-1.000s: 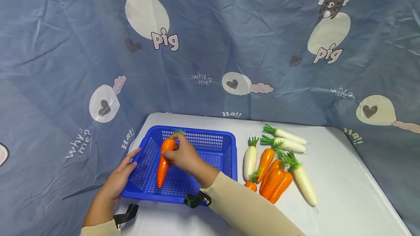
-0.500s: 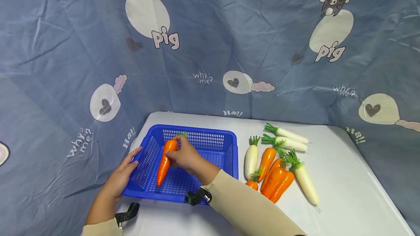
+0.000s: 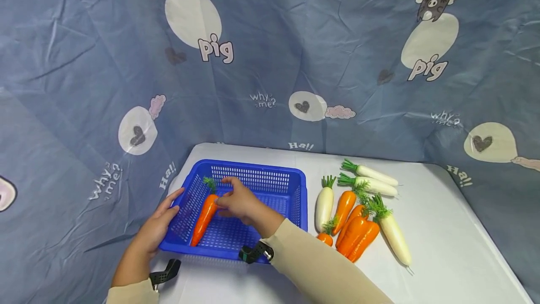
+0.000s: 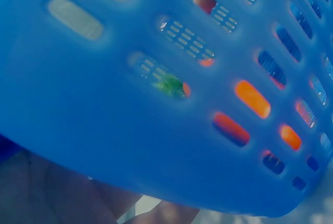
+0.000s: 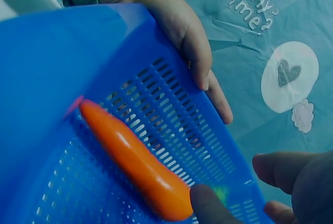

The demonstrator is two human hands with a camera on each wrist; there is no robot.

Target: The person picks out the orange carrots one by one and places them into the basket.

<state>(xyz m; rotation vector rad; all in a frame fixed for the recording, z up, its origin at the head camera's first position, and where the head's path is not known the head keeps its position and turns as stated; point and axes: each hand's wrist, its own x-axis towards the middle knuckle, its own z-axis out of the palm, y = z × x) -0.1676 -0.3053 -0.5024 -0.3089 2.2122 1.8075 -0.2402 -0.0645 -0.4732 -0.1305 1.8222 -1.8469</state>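
Observation:
An orange carrot (image 3: 205, 219) with a green leafy top lies slanted along the left side inside a blue plastic basket (image 3: 300, 210). My right hand (image 3: 240, 201) is over the basket beside the carrot's thick end, thumb and fingers spread apart. In the right wrist view, the thumb overlaps the end of the carrot (image 5: 138, 164). My left hand (image 3: 153, 231) holds the basket's left rim, with its thumb at the edge and a finger along the outside. Through the slots in the left wrist view, parts of the carrot (image 4: 253, 99) show; most of the left hand is hidden there.
Right of the basket, several carrots (image 3: 343, 208) lie bunched on the white table (image 3: 447, 229). Several white radishes (image 3: 395, 238) with green tops lie around them. A blue patterned cloth (image 3: 261, 50) hangs behind the table and along its left side.
The carrot was held between my right thumb and fingers; they have let go of it. It now lies lower and further left in the basket. My left hand stays at the rim.

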